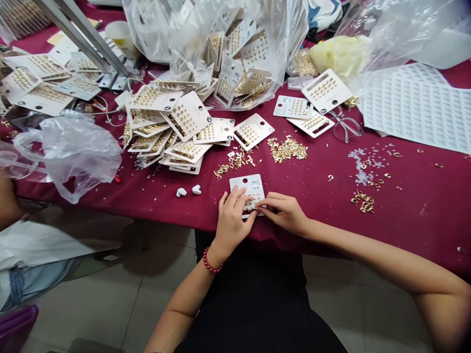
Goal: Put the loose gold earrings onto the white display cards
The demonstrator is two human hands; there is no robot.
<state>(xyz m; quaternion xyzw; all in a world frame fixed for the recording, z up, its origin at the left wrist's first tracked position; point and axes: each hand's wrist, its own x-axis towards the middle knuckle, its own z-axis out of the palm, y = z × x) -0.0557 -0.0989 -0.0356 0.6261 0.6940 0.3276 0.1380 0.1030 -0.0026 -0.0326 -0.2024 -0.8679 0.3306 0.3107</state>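
Card (246, 183) w/ price label (255, 185) lies nr front edge of bench (316, 191); L hand (232, 214) on it, fingers spread, not clenched. R hand (284, 212) pinched at card's R side, can't tell if it's gripping anything. Gold bits (289, 150) behind card, earbuds (196, 189) to its L, pile of cards (187, 117) further back on L.

A pale rectangular card (248, 186) lies flat near the counter's (316, 191) front edge, slightly turned, with a dark round hole (245, 180) toward its top, a 4.00 price marking (256, 188) and small studs (254, 195) below, its lower part partly hidden.
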